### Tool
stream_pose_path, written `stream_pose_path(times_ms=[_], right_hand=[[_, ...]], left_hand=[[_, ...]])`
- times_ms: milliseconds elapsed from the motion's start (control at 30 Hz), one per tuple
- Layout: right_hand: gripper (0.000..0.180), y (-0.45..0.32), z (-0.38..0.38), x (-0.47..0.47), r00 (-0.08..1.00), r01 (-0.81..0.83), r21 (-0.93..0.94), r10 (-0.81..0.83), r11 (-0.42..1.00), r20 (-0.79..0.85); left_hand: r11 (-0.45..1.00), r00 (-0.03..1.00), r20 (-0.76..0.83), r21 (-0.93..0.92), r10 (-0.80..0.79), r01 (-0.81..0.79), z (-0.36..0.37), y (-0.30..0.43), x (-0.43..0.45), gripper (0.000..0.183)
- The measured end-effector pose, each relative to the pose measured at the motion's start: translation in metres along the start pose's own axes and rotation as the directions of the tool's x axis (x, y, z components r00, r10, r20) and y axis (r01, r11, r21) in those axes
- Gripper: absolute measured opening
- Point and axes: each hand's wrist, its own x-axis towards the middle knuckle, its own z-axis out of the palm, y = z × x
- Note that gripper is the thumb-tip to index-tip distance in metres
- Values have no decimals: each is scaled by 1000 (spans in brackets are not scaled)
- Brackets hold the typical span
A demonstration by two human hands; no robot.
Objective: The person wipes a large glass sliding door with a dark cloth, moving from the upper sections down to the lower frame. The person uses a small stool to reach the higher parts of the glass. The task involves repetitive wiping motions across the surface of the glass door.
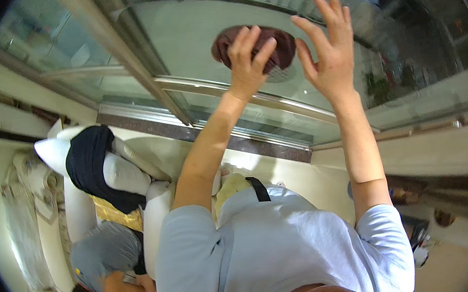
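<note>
Both arms reach up to a glass pane (185,33) in a metal-framed sliding door. My left hand (249,58) lies on a dark maroon cloth (281,52), its fingers spread over the bunched fabric against the glass. To the right of the cloth, my right hand (329,51) is raised with fingers apart and nothing in it; whether its fingertips touch the pane cannot be told. A greyish patch shows just below the cloth on the glass.
A metal door rail (299,109) crosses below my hands, above the floor track (211,142). At left stands a white sofa (159,199) with a black cloth (91,163) over it. Another person (107,253) sits bent forward there. Railings show beyond the glass.
</note>
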Motion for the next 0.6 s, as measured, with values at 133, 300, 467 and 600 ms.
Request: stream_pose_path(times_ms=[133, 300, 467, 600], right_hand=[[34, 15, -31, -54, 986, -164, 23, 164, 986, 19], [29, 35, -70, -118, 935, -351, -54, 353, 935, 36], [28, 67, -130, -168, 876, -481, -202, 480, 853, -58], [27, 85, -162, -195, 824, -566, -242, 544, 788, -157]], left_hand=[[998, 981, -192, 59, -7, 18, 29, 32, 33, 77], [901, 827, 405, 14, 391, -433, 64, 81, 5, 48], [930, 932, 26, -72, 362, -359, 91, 127, 102, 52], [953, 953, 0, -6, 303, -303, 115, 173, 123, 58]])
